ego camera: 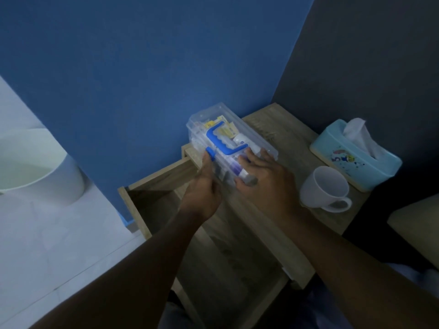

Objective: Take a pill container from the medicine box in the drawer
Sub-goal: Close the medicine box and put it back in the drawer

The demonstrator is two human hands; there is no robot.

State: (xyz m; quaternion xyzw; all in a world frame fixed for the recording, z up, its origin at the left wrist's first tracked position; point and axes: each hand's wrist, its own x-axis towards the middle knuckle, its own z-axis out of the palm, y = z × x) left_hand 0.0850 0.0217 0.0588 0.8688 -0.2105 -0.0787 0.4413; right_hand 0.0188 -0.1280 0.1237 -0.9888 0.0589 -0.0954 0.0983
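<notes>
A clear plastic medicine box (pixel 251 136) with a blue handle (pixel 222 142) rests on the wooden bedside table, by the blue wall. Through its lid I see small bottles and yellow packets. My left hand (pixel 204 186) grips the box's near left side, thumb by the blue latch. My right hand (pixel 263 179) lies over the near right end of the lid, fingers spread on it. The lid looks closed. The wooden drawer (pixel 164 176) stands pulled out below and to the left, and its inside is dark.
A white mug (pixel 325 186) stands on the table right of my right hand. Behind it sits a light blue tissue box (pixel 354 157). A white bin (pixel 35 167) stands on the floor at far left. A beige cushion edge shows at right.
</notes>
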